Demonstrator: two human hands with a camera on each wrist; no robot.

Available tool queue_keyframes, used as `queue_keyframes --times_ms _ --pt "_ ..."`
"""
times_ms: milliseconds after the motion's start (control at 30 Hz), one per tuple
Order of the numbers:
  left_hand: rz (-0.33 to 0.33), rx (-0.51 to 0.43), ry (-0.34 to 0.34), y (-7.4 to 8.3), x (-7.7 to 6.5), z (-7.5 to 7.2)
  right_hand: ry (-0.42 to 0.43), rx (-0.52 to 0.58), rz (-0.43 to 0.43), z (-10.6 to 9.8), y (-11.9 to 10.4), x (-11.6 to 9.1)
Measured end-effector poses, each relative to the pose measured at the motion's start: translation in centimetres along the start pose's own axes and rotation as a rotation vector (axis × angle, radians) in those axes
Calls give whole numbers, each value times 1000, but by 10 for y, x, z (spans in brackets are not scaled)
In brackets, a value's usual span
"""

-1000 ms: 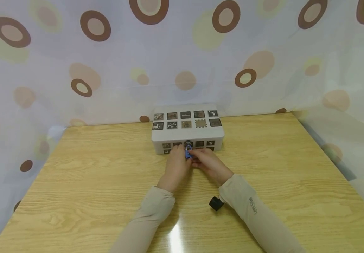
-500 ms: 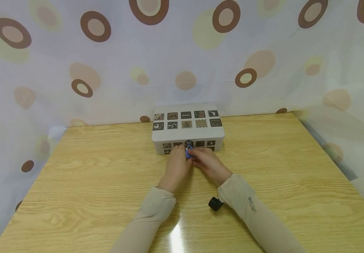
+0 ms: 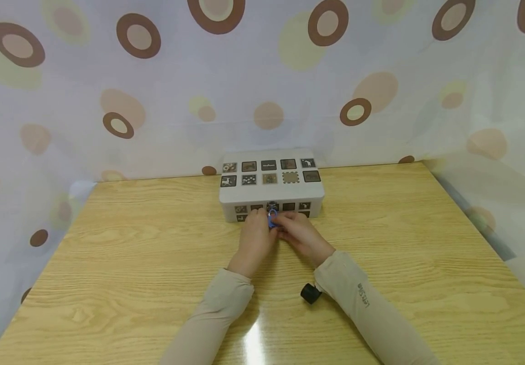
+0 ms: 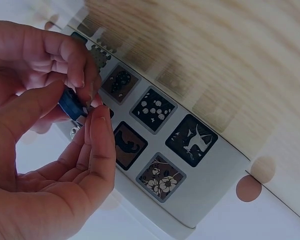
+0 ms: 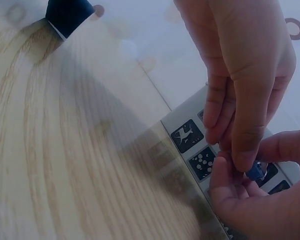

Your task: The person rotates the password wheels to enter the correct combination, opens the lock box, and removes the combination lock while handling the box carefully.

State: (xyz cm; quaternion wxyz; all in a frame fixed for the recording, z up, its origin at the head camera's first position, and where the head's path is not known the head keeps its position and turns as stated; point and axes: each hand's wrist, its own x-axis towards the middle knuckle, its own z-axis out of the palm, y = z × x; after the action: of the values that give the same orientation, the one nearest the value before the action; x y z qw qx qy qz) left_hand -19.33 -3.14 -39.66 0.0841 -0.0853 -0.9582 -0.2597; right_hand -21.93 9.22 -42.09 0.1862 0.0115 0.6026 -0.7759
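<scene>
A blue padlock (image 3: 272, 221) hangs at the metal latch (image 3: 272, 205) on the front of a white box (image 3: 271, 192) covered in picture tiles. From the left, my left hand (image 3: 254, 238) pinches at the padlock; from the right, my right hand (image 3: 305, 235) holds it between thumb and fingers. The left wrist view shows the blue lock body (image 4: 72, 105) among the fingertips of both hands, with a small silvery bit beside it. In the right wrist view the lock body (image 5: 256, 171) peeks out beside a thumb. The fingers hide much of it.
The box stands at the back of a wood-grain table (image 3: 152, 253), against a dotted curtain (image 3: 267, 76). A black object (image 3: 310, 293) sticks out beside my right sleeve (image 3: 344, 279). Another black object (image 5: 69, 17) shows at the top of the right wrist view.
Both hands stay at the padlock with almost no movement. The box has not moved.
</scene>
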Motion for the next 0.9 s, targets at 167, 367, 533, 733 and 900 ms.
queue_keyframes --times_ms 167,367,533,733,900 --pt "12 17 1 0 -1 -1 16 -29 -27 2 1 2" --pt "20 35 5 0 -1 0 98 -95 -28 6 3 5" --pt "12 39 2 1 -1 0 129 -162 -64 7 5 7" --pt "10 39 8 2 -2 -1 112 -175 -76 5 5 7" --pt "4 33 10 2 -1 -1 74 -76 -29 2 2 5"
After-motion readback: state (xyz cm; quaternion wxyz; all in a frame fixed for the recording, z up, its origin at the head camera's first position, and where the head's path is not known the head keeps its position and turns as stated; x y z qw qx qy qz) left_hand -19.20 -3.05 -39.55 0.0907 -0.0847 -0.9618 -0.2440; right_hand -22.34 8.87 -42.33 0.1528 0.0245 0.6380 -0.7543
